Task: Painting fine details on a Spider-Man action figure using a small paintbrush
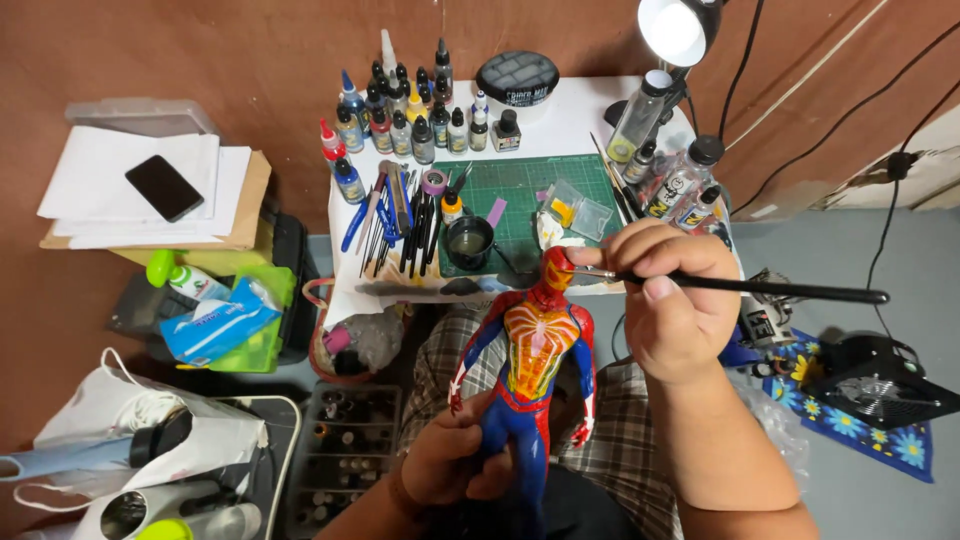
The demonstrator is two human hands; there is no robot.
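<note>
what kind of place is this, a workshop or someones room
Most likely a home hobby corner for painting models. A small white table holds rows of paint dropper bottles and a green cutting mat under a desk lamp, and the hands hold a paintbrush to a figurine.

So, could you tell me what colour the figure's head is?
Red and yellow painted figure head, head view.

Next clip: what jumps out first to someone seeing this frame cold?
The red and blue figure at centre, gripped by its legs in the left hand. The right hand holds a black paintbrush to its head. Behind, a white table carries paint bottles and a green cutting mat under a bright lamp.
</note>
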